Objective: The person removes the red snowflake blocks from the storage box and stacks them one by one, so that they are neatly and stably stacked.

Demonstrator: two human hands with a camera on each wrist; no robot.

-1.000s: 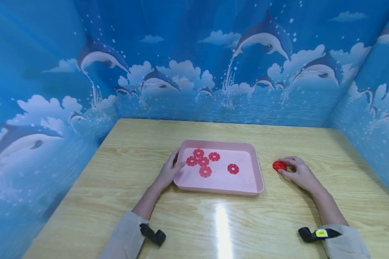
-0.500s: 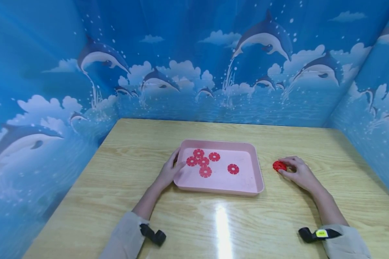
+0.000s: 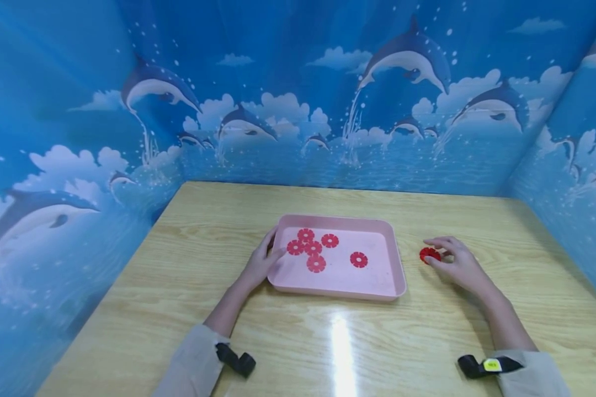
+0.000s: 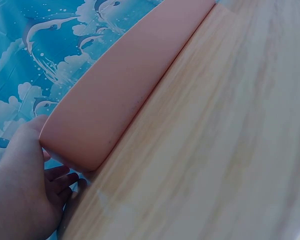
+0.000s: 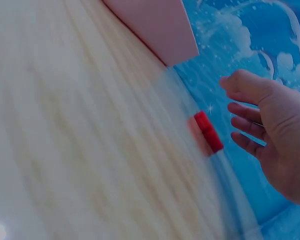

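your left hand [image 3: 256, 266] clamps the pink tray [image 3: 335, 293] at its left rim, thumb over the edge; a strip of wood-grained table [image 3: 411, 281] separates the tray's right wall from the red stack [image 5: 209, 132]; your right hand [image 3: 460, 266] spreads its fingers apart, just off that stack; the tray is smooth, round-cornered, holding flat, notched red discs [image 3: 354, 259].

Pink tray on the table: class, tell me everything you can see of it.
The pink tray is shallow and rectangular, with rounded corners and raised walls; it looks like smooth plastic, faintly marked on its near outer wall. It rests upright on the wooden table. Six red notched discs lie inside. The left hand holds its left end, thumb over the rim.
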